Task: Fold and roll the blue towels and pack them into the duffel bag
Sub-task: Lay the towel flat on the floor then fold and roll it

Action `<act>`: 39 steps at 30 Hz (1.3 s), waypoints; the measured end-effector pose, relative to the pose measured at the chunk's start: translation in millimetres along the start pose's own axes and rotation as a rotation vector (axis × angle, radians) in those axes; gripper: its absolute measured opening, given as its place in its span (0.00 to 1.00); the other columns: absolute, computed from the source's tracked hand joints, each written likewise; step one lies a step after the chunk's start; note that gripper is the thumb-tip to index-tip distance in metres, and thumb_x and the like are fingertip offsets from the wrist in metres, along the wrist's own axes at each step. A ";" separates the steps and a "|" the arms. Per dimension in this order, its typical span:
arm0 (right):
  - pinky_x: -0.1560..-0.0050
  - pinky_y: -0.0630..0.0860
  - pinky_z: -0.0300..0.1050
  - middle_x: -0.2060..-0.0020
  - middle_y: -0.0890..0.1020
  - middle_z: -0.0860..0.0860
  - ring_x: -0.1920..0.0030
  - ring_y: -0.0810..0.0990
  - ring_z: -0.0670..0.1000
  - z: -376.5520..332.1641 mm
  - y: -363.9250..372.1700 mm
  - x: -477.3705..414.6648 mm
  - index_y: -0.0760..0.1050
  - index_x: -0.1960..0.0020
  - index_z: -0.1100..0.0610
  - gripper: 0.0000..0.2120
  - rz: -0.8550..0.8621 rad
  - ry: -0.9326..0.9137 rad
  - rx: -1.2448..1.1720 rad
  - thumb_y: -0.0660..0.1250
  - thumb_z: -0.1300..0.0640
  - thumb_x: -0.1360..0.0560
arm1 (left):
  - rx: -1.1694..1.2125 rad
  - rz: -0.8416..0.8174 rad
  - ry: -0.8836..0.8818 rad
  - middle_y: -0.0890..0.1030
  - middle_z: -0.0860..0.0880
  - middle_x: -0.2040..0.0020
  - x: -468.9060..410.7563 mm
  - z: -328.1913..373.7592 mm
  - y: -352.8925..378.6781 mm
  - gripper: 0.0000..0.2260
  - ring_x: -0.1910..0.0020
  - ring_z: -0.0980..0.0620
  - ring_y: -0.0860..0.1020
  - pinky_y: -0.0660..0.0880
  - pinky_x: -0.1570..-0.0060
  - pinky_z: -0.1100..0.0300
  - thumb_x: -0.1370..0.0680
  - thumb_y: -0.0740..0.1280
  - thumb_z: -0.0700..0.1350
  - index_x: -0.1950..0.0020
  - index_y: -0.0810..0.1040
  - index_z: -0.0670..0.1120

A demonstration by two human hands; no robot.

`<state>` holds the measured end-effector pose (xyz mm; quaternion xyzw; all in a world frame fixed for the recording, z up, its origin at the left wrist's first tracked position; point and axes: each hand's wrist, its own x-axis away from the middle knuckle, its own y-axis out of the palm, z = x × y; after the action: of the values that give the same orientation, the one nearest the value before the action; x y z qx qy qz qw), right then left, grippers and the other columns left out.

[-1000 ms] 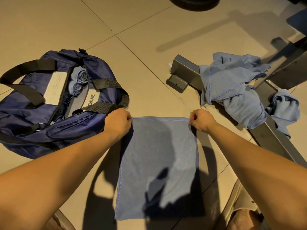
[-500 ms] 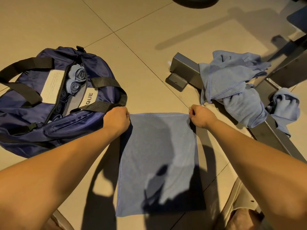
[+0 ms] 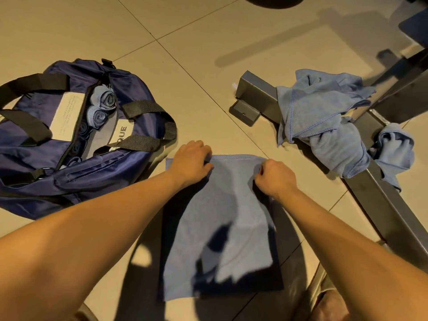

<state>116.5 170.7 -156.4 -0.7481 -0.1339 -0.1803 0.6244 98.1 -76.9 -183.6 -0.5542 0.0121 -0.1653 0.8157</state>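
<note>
A floor of beige tiles (image 3: 208,54) is seen from above, with a dark round object cut off by the top edge. On it, a blue towel (image 3: 220,228) is spread flat between the forearms, its near part lost in heavy shadow. To the left an open navy duffel bag (image 3: 92,181) is lying just beside the towel; two rolled towels (image 3: 104,105) can be made out in its opening, while the rolls deeper inside are too dark to count. To the right, a heap of unfolded towels (image 3: 324,117) is draped over a grey metal beam (image 3: 259,93), most of which is hidden. The left hand (image 3: 192,162) is set knuckles-up on the towel's far hem, fingers curled and gripping it just inside the corner. The right hand (image 3: 275,178) is clenched on the opposite far corner, the cloth pinched, the fingertips concealed beneath the knuckles.
</note>
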 end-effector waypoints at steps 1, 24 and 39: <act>0.60 0.71 0.46 0.55 0.81 0.58 0.53 0.80 0.62 4.5 -0.4 8.8 0.75 0.52 0.59 0.08 -0.039 0.081 -0.049 0.66 0.54 0.24 | 0.010 -0.020 -0.018 0.78 0.49 0.50 -6.7 3.4 3.3 0.09 0.47 0.46 0.74 0.70 0.48 0.52 0.23 0.70 0.53 0.47 0.80 0.49; 0.74 0.64 0.37 0.62 0.77 0.51 0.66 0.73 0.47 38.6 44.9 100.1 0.69 0.61 0.54 0.13 -0.204 0.311 -0.349 0.73 0.64 0.32 | -0.066 -0.052 -0.158 0.79 0.45 0.53 -33.1 20.4 9.2 0.03 0.55 0.43 0.72 0.61 0.52 0.53 0.21 0.62 0.39 0.48 0.74 0.45; 0.55 0.74 0.49 0.52 0.81 0.55 0.53 0.79 0.57 25.0 29.1 21.0 0.73 0.47 0.58 0.16 0.152 0.263 -0.498 0.69 0.46 0.24 | -0.229 -0.004 0.050 0.46 0.40 0.17 74.2 11.3 68.6 0.40 0.18 0.42 0.43 0.44 0.20 0.41 0.18 0.46 0.69 0.17 0.47 0.43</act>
<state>150.3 189.4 -176.9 -0.8565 0.0532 -0.2556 0.4453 188.1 -65.0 -229.3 -0.6396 0.0502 -0.1785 0.7460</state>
